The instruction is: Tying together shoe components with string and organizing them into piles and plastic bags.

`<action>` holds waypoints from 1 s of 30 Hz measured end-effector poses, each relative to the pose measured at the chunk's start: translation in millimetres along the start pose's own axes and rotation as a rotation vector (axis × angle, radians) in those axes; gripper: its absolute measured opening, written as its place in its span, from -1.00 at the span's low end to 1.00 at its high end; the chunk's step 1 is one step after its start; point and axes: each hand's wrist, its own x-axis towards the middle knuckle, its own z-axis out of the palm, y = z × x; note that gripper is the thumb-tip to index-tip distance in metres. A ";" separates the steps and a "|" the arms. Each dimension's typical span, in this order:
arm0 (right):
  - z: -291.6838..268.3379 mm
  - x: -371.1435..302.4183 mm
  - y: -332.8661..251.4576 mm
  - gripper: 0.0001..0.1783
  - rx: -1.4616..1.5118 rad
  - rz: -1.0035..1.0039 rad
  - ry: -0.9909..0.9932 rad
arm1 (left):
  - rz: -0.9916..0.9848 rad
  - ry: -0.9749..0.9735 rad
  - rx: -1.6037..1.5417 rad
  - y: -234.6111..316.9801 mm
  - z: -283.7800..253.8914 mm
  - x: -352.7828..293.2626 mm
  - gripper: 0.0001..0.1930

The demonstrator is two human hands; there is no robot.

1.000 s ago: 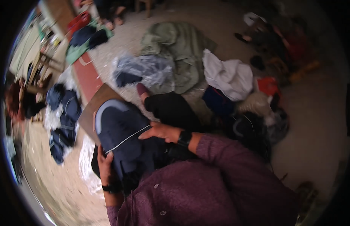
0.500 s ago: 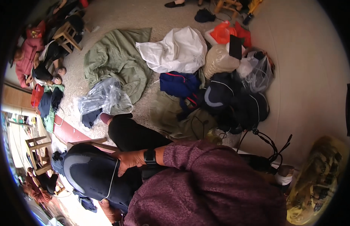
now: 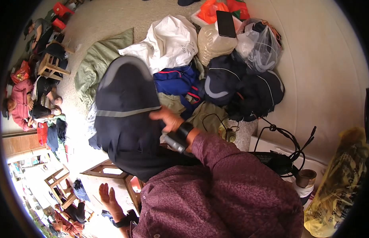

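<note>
A large dark navy fabric piece (image 3: 129, 89), rounded at its far end, spreads in front of me. It has a grey arched band and a light grey strip across it, and its near part runs down to my lap. My right hand (image 3: 168, 119) is at its right edge by the strip; the fingers are blurred, so their grip is unclear. A black band circles that wrist, with a grey-ended object (image 3: 174, 142) beside it. My left hand (image 3: 109, 196) is apart from the fabric, fingers spread and holding nothing, near a wooden stool (image 3: 107, 174).
Ahead lie a green cloth (image 3: 99, 59), a white sack (image 3: 168, 39) and a blue bag (image 3: 172, 81). Similar dark pieces (image 3: 222, 79) are heaped to the right, below a black phone (image 3: 225, 23). A yellow plastic bag (image 3: 335, 186) stands near the wall. Other people sit at left.
The fabric piece has swung from the lower left up and toward the middle, its rounded end now pointing away. My left hand has let go of it. The view has shifted.
</note>
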 end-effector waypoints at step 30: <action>-312.3 -94.4 -70.4 -0.23 -0.760 -0.133 1.862 | 0.306 0.143 0.757 -37.0 16.1 34.1 -0.70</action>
